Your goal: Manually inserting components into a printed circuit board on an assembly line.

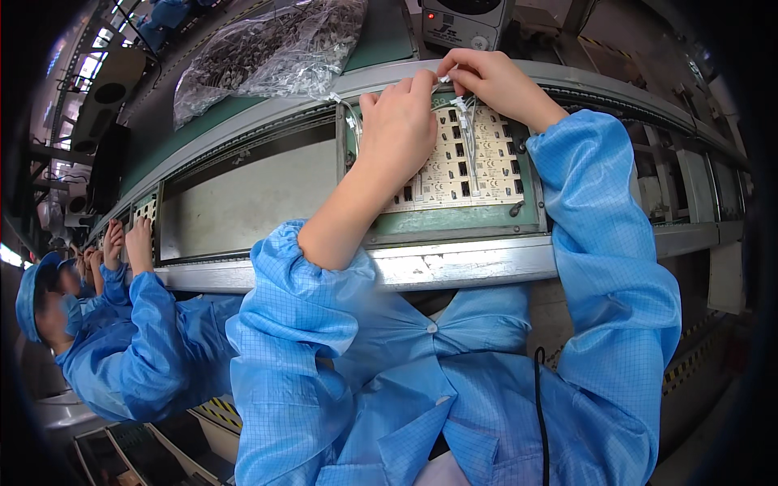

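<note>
My right hand (496, 83) pinches a small white cable connector (444, 78) at the far edge of a panel of cream circuit boards (494, 150). Close beside it, my left hand (399, 125) reaches over the panel with fingers curled; their tips are partly hidden, and I cannot make out what is between them. White cables (468, 150) with plugs lie across the boards below my right hand. Another white cable (350, 113) shows left of my left hand. The panel, dotted with black parts, rests in a green frame (454, 223).
The frame sits between the conveyor's metal rails (470, 263). Beyond the far rail lies a clear plastic bag (275, 53) of many cabled parts, with a grey machine (466, 24) to its right. At left, a person in blue (138, 348) works along the same line.
</note>
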The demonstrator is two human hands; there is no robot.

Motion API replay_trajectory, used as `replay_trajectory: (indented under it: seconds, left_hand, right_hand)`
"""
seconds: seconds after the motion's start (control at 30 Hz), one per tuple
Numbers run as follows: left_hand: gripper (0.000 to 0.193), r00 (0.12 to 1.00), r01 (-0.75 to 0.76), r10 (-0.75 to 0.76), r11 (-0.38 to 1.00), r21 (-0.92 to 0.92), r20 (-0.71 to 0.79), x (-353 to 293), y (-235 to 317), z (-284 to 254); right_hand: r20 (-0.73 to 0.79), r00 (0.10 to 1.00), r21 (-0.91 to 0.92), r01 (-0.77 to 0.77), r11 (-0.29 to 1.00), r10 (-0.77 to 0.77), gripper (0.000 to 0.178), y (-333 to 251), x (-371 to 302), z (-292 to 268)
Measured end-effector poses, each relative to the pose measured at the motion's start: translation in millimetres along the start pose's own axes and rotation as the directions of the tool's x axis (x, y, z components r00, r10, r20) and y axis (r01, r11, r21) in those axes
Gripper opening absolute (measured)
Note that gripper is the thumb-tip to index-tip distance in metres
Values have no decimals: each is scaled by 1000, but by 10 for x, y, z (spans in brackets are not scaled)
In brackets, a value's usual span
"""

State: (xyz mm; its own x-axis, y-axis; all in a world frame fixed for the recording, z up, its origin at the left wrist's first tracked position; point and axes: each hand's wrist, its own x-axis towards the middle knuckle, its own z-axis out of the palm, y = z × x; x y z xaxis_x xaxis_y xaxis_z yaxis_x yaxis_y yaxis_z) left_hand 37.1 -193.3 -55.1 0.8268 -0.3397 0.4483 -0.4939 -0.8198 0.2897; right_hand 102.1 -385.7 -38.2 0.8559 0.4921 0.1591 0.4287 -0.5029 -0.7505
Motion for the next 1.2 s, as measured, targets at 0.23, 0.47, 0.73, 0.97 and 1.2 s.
replay_trajectory:
  seconds: [0.23,0.47,0.73,0.97,1.2]
  left_hand:
    - [31,996,76,-78,995,-65,-34,6,13,36]
    - [15,996,74,-68,992,97,-62,-1,-37,56]
    - [19,966,253,-250,966,50,-63,143,-318,-536]
    - [40,894,416,-444,872,259,60,-84,-622,-559]
    - [23,981,177,-177,984,-11,-73,-31,-634,-404]
  right_hand:
    - [-15,949,-380,285,880,-314,12,110,-81,-119]
    - [6,973,-479,205,853,-230,11,-36,-115,-147]
    - [-15,979,-353,186,917,-204,15,68,-129,-228]
    - [-111,945,-413,239,879,-309,15,63,-110,-146]
    - [-73,901,-447,353,822,-427,19,-10,-60,26]
